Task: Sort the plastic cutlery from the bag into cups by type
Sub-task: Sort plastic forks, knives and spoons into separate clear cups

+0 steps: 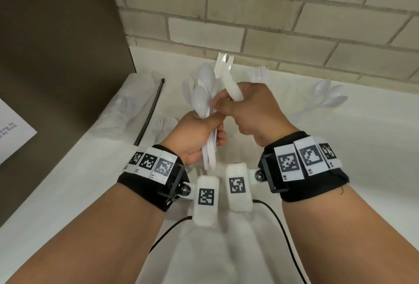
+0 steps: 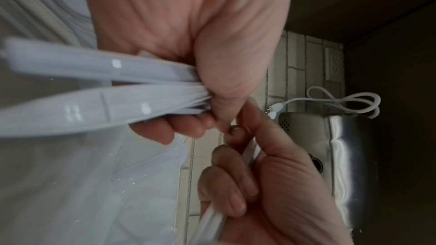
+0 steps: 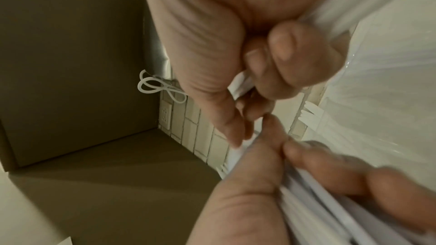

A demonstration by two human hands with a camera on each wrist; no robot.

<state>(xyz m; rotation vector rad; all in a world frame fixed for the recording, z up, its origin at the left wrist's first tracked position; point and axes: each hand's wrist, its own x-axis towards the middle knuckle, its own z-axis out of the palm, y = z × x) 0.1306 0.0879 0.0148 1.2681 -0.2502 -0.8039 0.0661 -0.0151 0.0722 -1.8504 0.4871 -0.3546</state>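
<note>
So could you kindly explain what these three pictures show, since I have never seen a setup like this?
No robot here: a person wears cameras. The head view looks down at both hands; each wrist view looks along one hand. The left hand grips a bundle of white plastic cutlery, spoons showing. The right hand holds plastic knives and reaches into the bundle. On the white counter lie loose forks, a group of spoons, more forks and a black strip.

A kitchen: white counter (image 1: 340, 147), tiled backsplash (image 1: 249, 11), steel appliance (image 2: 342, 137).
</note>
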